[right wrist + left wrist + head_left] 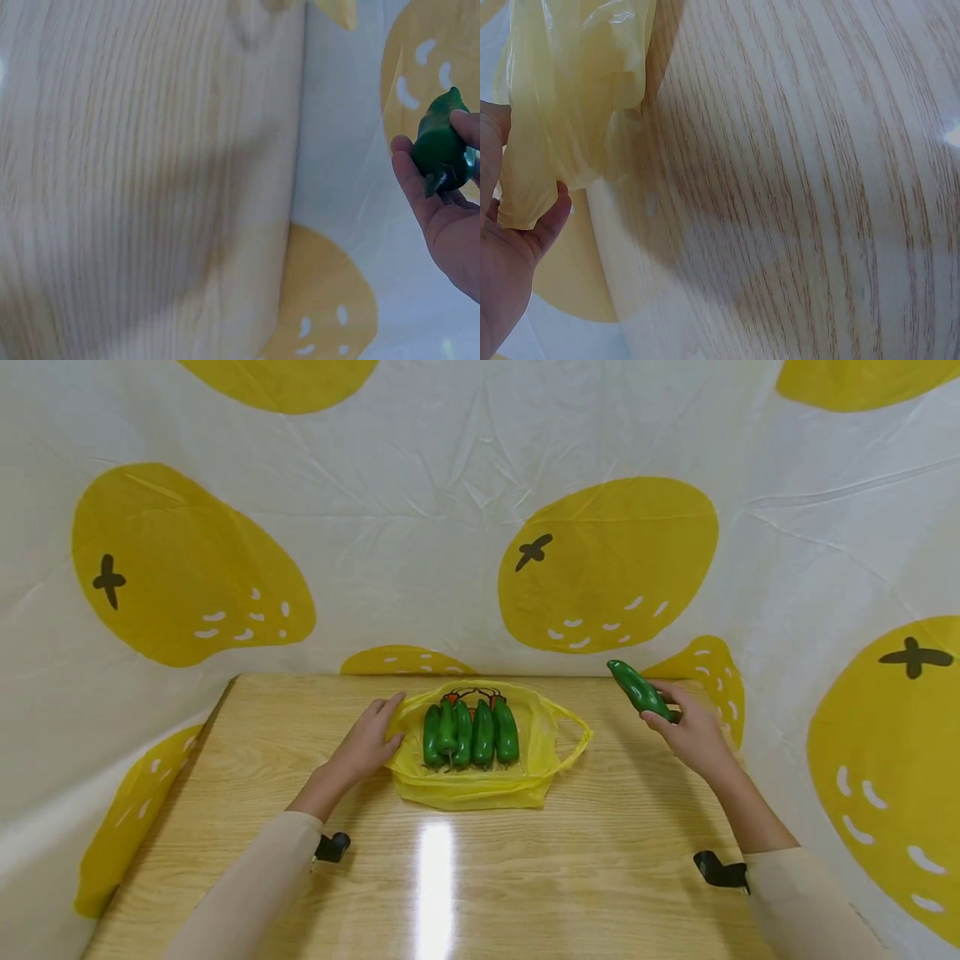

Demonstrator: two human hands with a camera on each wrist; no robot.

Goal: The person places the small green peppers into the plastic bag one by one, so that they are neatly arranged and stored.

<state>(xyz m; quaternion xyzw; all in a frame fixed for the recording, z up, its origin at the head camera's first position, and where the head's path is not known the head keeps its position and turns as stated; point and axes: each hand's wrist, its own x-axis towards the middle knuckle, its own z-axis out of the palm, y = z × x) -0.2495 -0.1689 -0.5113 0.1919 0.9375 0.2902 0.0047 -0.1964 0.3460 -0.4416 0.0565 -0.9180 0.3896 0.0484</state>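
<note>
A yellow plastic bag point(480, 792) lies on the table with its mouth spread wide. Several green chili peppers point(484, 735) sit side by side in a row within it. My left hand point(367, 743) is at the bag's left side, gripping its edge; in the left wrist view the yellow plastic point(577, 82) passes between thumb and fingers. Off to the right, my right hand point(693, 731) holds another green pepper point(637, 687) above the table, its tip pointing up and left. The right wrist view shows this pepper point(441, 142) between thumb and fingers, stem end toward the palm.
The wooden table point(600, 877) ends at a back edge just behind the bag. A white cloth with yellow fruit prints point(420, 552) hangs behind and at both sides. One bag handle loop point(581, 739) sticks out toward the right.
</note>
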